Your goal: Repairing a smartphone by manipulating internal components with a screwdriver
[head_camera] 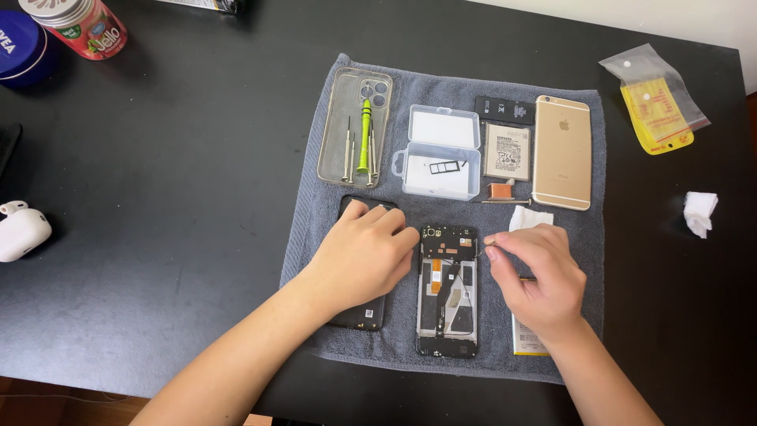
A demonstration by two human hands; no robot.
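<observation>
At the centre of the frame, the left hand is lying flat on a black back cover, gripping nothing, while the right hand is pinching a thin tool beside the opened phone on the grey towel

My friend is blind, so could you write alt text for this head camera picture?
Two bare hands work over an opened phone lying on a grey towel on a black table: the left hand rests on a black back cover, and the right hand pinches something tiny at the phone's upper edge. Above lie screwdrivers in a clear case, a small plastic box and a gold phone.
</observation>
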